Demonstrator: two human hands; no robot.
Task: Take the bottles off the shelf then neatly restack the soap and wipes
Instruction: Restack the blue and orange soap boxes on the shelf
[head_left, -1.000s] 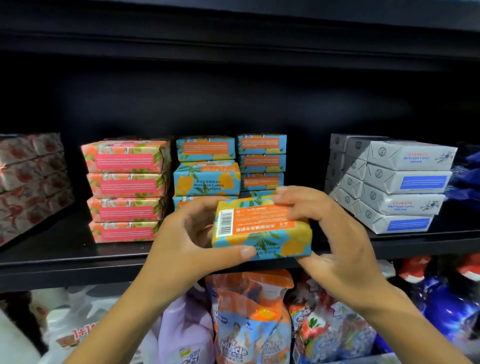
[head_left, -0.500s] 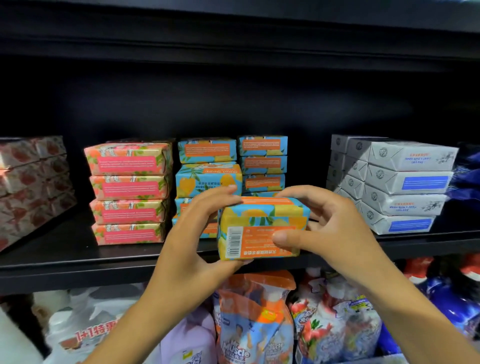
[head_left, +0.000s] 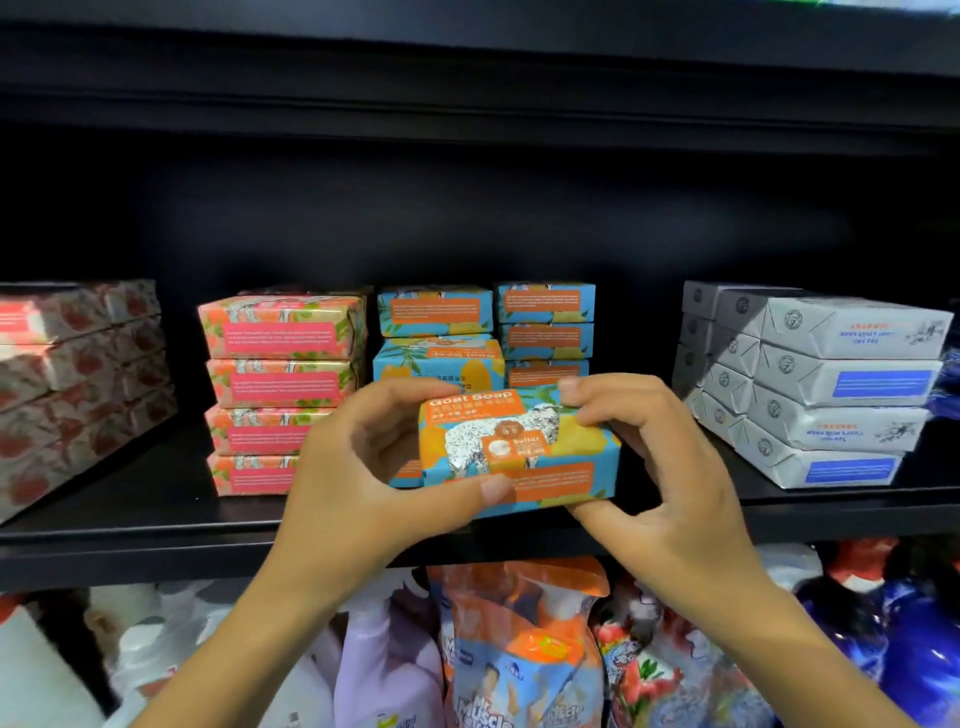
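Note:
I hold a blue and orange goat soap bar (head_left: 519, 452) in front of the black shelf (head_left: 156, 525), its front label with the sheep facing up. My left hand (head_left: 363, 467) grips its left end with the thumb on the lower face. My right hand (head_left: 660, 467) grips its right end. Behind it stand two stacks of matching blue and orange soaps (head_left: 545, 327), one bar (head_left: 436, 361) in the left stack showing its front label. A stack of pink soaps (head_left: 283, 389) stands to the left.
Grey soap packs (head_left: 831, 384) are stacked at the right of the shelf. Red-patterned packs (head_left: 78, 379) sit at the far left. On the shelf below stand spray bottles and refill pouches (head_left: 519, 649). Another shelf board runs overhead.
Both hands have turned the soap bar over: its barcode side faced me before, and the sheep label faces up now. The bar has stayed in front of the shelf's edge.

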